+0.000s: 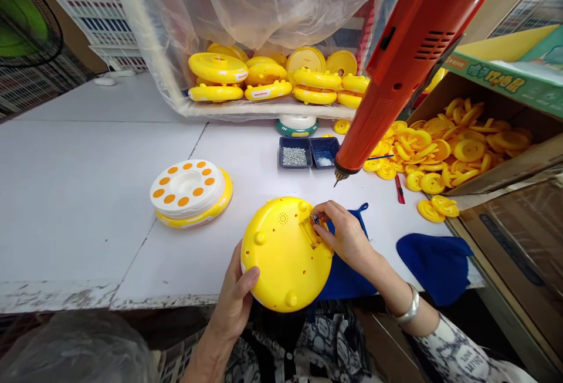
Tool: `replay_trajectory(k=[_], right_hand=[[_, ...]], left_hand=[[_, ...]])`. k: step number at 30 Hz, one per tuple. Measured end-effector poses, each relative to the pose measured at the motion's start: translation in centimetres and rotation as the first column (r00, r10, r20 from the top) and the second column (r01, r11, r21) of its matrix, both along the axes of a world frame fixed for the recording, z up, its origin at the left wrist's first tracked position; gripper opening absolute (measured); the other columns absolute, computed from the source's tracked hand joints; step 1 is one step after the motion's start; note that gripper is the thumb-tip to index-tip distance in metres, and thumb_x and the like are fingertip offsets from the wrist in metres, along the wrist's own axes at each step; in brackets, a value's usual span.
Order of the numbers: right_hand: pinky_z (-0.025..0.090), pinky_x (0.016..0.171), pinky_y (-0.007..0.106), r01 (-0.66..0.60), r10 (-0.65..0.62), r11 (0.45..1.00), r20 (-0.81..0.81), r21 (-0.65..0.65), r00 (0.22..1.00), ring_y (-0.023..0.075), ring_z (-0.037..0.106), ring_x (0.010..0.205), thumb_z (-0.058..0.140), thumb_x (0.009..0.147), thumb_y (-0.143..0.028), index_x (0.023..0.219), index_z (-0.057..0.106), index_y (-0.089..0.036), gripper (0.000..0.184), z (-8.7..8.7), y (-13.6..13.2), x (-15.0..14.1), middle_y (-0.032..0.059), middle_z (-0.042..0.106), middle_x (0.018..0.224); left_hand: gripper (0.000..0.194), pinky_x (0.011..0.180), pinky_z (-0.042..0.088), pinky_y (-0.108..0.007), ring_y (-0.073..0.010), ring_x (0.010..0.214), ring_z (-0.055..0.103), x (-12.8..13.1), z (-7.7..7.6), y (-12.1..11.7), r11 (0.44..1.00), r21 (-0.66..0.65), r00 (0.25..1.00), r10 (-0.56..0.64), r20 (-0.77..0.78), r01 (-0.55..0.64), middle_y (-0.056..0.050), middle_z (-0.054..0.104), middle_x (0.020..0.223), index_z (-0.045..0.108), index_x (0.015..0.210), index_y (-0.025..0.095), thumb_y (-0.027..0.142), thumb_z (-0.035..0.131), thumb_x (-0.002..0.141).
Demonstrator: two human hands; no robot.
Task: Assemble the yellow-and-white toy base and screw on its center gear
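My left hand (237,294) grips the lower left rim of a round yellow plastic toy base (281,260), tilted with its underside facing me. Small feet, screw holes and a speaker grille dot that underside. At its upper right lies an uncovered battery compartment (311,234). There my right hand (345,233) pinches a small battery (314,219) at the compartment's upper end; the fingertips partly hide it. A blue cloth (347,274) lies beneath the right hand. To the left sits a white disc with orange dots (187,186) on another yellow base (224,204).
A red electric screwdriver (396,66) hangs bit-down above the right hand. Behind are two dark trays (295,153), one with screws, and a plastic-lined crate (185,107) of yellow bases. At right, a carton (497,178) spills yellow discs near a red cutter (399,189) and another blue cloth (435,263).
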State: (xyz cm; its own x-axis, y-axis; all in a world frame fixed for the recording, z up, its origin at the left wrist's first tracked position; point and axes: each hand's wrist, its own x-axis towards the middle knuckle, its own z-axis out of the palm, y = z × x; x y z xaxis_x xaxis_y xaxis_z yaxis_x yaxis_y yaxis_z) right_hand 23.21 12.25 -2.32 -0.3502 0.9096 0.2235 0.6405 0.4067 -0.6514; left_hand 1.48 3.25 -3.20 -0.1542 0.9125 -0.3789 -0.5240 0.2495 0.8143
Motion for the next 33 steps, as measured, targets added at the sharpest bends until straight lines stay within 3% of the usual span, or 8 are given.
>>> replay_trajectory(k=[3, 5, 7, 9, 12, 16, 21, 33], right_hand=[[0.045, 0.079, 0.037, -0.007, 0.006, 0.995, 0.004, 0.096, 1.000, 0.0231, 0.056, 0.087, 0.054, 0.081, -0.008, 0.092, 0.054, -0.022, 0.018, -0.1, -0.4, -0.6, 0.0050, 0.062, 0.089], [0.047, 0.078, 0.036, 0.034, -0.021, 0.996, -0.150, 0.085, 0.989, 0.0217, 0.058, 0.087, 0.053, 0.081, -0.009, 0.090, 0.053, -0.023, 0.017, -0.1, -0.7, -0.7, 0.0042, 0.061, 0.089], [0.049, 0.071, 0.031, 0.086, -0.091, 0.996, -0.364, -0.030, 0.927, 0.0181, 0.061, 0.080, 0.053, 0.082, -0.012, 0.093, 0.050, -0.024, 0.017, 0.0, -0.8, -0.2, 0.0019, 0.060, 0.087], [0.046, 0.058, 0.026, 0.089, -0.164, 0.980, -0.465, -0.180, 0.870, 0.0136, 0.058, 0.066, 0.055, 0.082, -0.016, 0.096, 0.049, -0.024, 0.018, 0.4, -0.7, 0.5, -0.0007, 0.058, 0.084], [0.042, 0.053, 0.025, 0.043, -0.147, 0.960, -0.369, -0.277, 0.918, 0.0108, 0.052, 0.058, 0.056, 0.080, -0.016, 0.091, 0.053, -0.022, 0.013, 1.3, -0.3, 1.6, -0.0015, 0.058, 0.080], [0.046, 0.065, 0.027, -0.044, 0.000, 0.972, -0.185, -0.233, 0.983, 0.0132, 0.056, 0.067, 0.055, 0.080, -0.010, 0.092, 0.059, -0.022, 0.017, 2.3, 0.5, 1.6, 0.0002, 0.063, 0.083], [0.047, 0.071, 0.027, -0.199, 0.196, 0.967, -0.031, -0.159, 0.980, 0.0137, 0.059, 0.075, 0.051, 0.079, -0.003, 0.095, 0.058, -0.022, 0.027, 2.7, 1.7, 0.6, 0.0012, 0.062, 0.093], [0.049, 0.068, 0.028, -0.113, 0.100, 0.989, -0.128, -0.097, 0.987, 0.0141, 0.059, 0.074, 0.055, 0.083, -0.008, 0.093, 0.057, -0.022, 0.017, 0.6, 1.8, 0.4, 0.0011, 0.058, 0.088]], left_hand=[[0.075, 0.108, 0.043, -0.044, -0.0379, 0.130, 0.050, -0.1, -0.2, 0.0, 1.000, 0.004, 1.000, -0.008, 0.000, 0.008, -0.010, 0.061, 0.136, 0.056, 0.134, 0.022, 0.039, 0.080, 0.065], [0.077, 0.107, 0.044, -0.045, -0.0381, 0.129, 0.051, -0.3, -0.3, 0.1, 1.000, 0.000, 1.000, -0.027, 0.004, 0.027, -0.011, 0.061, 0.136, 0.055, 0.136, 0.022, 0.039, 0.081, 0.065], [0.078, 0.106, 0.045, -0.046, -0.0385, 0.127, 0.053, -0.6, -0.4, 0.1, 0.999, -0.009, 0.999, -0.042, 0.013, 0.042, -0.011, 0.063, 0.134, 0.055, 0.136, 0.021, 0.040, 0.081, 0.065], [0.078, 0.106, 0.045, -0.046, -0.0386, 0.125, 0.054, -0.7, -0.5, 0.1, 0.999, -0.014, 0.999, -0.046, 0.026, 0.046, -0.012, 0.064, 0.132, 0.055, 0.136, 0.021, 0.040, 0.082, 0.065], [0.078, 0.105, 0.046, -0.046, -0.0378, 0.124, 0.056, -0.8, -0.6, 0.2, 0.999, -0.020, 0.999, -0.037, 0.040, 0.038, -0.011, 0.065, 0.131, 0.055, 0.136, 0.021, 0.040, 0.082, 0.065], [0.078, 0.105, 0.046, -0.044, -0.0370, 0.122, 0.057, -0.8, -0.6, 0.5, 0.999, -0.030, 0.998, -0.032, 0.047, 0.033, -0.011, 0.066, 0.129, 0.056, 0.136, 0.022, 0.039, 0.083, 0.064], [0.074, 0.106, 0.045, -0.044, -0.0366, 0.125, 0.056, -0.9, -0.8, 0.3, 0.999, -0.018, 0.997, -0.048, 0.064, 0.050, -0.010, 0.064, 0.132, 0.057, 0.134, 0.022, 0.038, 0.082, 0.066], [0.064, 0.107, 0.044, -0.045, -0.0367, 0.126, 0.054, -1.2, -1.5, 0.4, 0.999, -0.017, 0.996, -0.044, 0.072, 0.045, -0.009, 0.067, 0.128, 0.062, 0.127, 0.022, 0.039, 0.080, 0.068]])
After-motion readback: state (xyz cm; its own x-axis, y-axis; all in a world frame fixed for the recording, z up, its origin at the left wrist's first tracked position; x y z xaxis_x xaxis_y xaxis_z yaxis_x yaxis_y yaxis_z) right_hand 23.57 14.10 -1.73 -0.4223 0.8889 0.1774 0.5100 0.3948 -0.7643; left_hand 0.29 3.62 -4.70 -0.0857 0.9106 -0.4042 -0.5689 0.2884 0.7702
